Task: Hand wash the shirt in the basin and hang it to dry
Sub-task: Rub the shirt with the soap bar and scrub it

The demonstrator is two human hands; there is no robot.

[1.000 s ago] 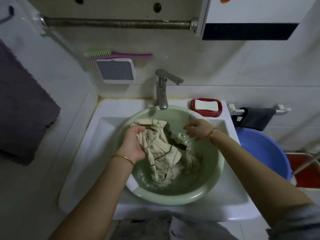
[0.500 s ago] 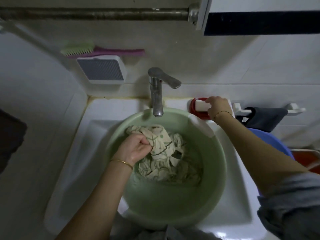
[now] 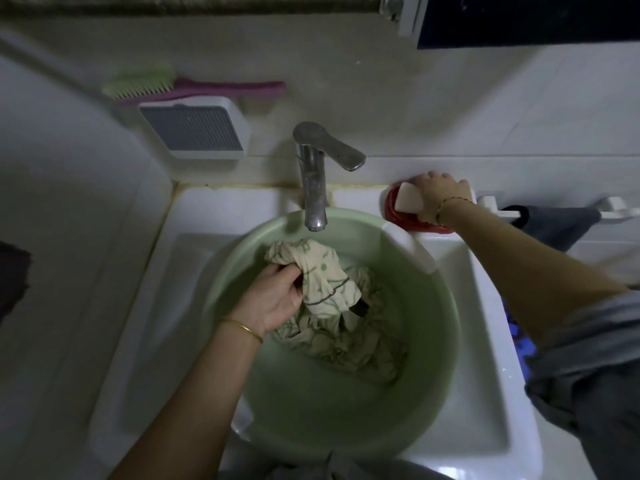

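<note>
Since half a second ago, the right grip (image 3: 440,199) has tipped the soap bar (image 3: 408,200) up from its red dish (image 3: 415,226), fingers curled over it, arm stretched to the sink's (image 3: 485,341) back corner. The left grip (image 3: 273,299) clutches a bunch of the shirt (image 3: 322,275); the rest lies in the green basin (image 3: 346,410).

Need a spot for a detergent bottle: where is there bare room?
Bare: the white sink's ledge left of the steel tap, and its front right corner beside the green plastic basin. Crowded: right of the tap, the right hand grips a white soap bar over a red dish; the cream shirt lies in the basin.
</note>
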